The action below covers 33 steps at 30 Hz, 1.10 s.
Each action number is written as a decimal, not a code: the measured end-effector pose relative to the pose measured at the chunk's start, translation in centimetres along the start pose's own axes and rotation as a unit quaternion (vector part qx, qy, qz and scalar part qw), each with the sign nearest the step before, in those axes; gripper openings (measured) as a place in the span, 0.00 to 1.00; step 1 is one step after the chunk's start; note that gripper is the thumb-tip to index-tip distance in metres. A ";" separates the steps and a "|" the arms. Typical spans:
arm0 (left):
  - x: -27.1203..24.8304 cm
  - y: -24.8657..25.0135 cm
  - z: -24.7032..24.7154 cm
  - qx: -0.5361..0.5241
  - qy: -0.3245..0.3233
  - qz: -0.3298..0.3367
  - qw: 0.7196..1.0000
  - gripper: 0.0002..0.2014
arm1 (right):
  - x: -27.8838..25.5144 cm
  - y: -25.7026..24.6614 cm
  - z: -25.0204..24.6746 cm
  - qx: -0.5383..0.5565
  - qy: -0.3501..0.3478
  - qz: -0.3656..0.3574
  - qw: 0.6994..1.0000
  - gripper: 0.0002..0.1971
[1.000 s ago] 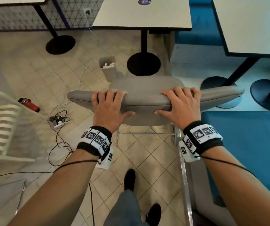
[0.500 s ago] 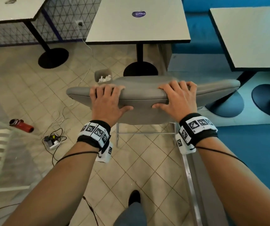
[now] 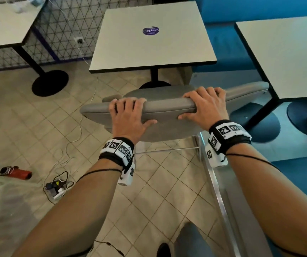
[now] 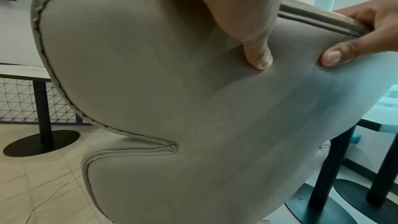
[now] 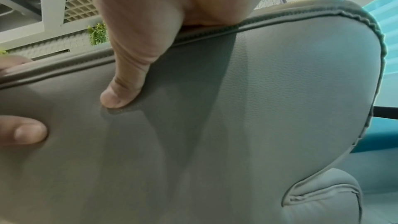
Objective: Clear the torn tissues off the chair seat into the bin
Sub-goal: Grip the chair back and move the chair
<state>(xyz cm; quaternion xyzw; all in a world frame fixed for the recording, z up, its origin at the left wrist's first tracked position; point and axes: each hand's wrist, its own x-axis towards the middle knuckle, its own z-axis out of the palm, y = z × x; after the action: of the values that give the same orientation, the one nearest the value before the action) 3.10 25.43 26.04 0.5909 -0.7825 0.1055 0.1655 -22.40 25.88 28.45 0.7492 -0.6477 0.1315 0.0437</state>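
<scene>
The grey padded chair (image 3: 167,108) stands in front of me with its back toward me. My left hand (image 3: 128,115) grips the top edge of the backrest, fingers over the far side and thumb on the near face. My right hand (image 3: 204,106) grips the same edge further right. In the left wrist view the thumb (image 4: 256,55) presses into the backrest (image 4: 150,83). In the right wrist view that hand's thumb (image 5: 125,83) presses into the padding (image 5: 280,91). A strip of the seat (image 3: 158,91) shows beyond the backrest with no tissues in sight. The bin is hidden.
A white table (image 3: 152,39) on a black pedestal stands just beyond the chair, another table (image 3: 288,52) at the right and a third (image 3: 6,25) at the left. A blue bench (image 3: 306,175) runs along the right. On the floor at the left lie a red object (image 3: 17,172) and a power strip (image 3: 56,188) with cables.
Both hands keep their grip on the backrest. The chair has moved forward toward the white table, and the bin with white tissues, seen beyond the chair earlier, is now hidden.
</scene>
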 end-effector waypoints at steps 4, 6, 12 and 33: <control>4.5 -0.8 2.1 0.005 0.006 -0.005 1.000 0.38 | 5.1 1.5 1.1 0.002 -0.003 -0.004 1.000 0.33; 6.8 -1.4 3.3 0.008 0.007 -0.004 1.000 0.38 | 7.6 2.2 1.9 0.005 0.003 -0.008 1.000 0.33; 14.2 -4.3 6.0 0.004 0.006 -0.009 1.000 0.37 | 15.7 2.9 4.4 0.015 0.015 -0.008 1.000 0.33; 22.6 -7.3 9.0 -0.034 0.017 0.010 0.999 0.36 | 24.7 3.6 6.3 0.017 0.011 0.007 1.000 0.33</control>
<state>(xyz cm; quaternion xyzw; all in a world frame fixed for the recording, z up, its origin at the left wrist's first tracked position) 3.36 0.09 26.20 0.5754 -0.7885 0.0903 0.1977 -21.93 0.18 28.26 0.7436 -0.6505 0.1506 0.0370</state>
